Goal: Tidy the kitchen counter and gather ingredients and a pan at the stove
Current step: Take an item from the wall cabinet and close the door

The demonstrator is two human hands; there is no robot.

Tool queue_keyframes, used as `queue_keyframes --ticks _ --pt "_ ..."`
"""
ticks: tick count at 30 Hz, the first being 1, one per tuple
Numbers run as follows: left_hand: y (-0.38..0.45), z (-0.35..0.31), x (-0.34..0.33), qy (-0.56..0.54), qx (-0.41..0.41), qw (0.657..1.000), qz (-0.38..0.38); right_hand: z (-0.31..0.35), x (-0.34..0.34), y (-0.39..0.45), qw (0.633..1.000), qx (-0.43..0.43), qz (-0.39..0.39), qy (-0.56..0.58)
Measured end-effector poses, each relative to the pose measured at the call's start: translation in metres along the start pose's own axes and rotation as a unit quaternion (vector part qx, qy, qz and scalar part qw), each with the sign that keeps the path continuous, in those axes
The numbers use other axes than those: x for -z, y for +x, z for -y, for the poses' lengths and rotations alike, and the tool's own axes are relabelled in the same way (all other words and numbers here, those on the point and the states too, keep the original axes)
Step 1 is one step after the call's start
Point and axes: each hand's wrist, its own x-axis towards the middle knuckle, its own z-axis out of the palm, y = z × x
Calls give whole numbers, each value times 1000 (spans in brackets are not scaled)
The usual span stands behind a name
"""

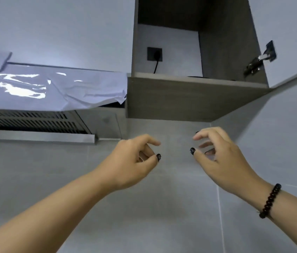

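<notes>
Fingers [153, 143] of left hand [135, 161] and right hand [215, 154] loosely curled, holding nothing, raised apart below the open grey-brown wall cupboard [195, 99]. On its shelf's front edge a dark flat object [195, 76], possibly the pan, barely shows. Film-wrapped steel range hood [53, 88] lies left. Likely step: fetching from the cupboard; next, reaching higher over the shelf edge.

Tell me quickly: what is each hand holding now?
Left hand: open, fingers loosely curled, holding nothing.
Right hand: open, fingers loosely curled, holding nothing.
</notes>
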Motion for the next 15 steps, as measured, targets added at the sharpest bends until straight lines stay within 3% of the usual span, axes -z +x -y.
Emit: queue_keyframes --ticks 10,15 --pt "77 -49 26 45 -41 998 -13 -6 57 108 974 87 -184 -98" --pt "98 -56 22 35 -32 999 -5 -21 80 155 978 30 -135 -157"
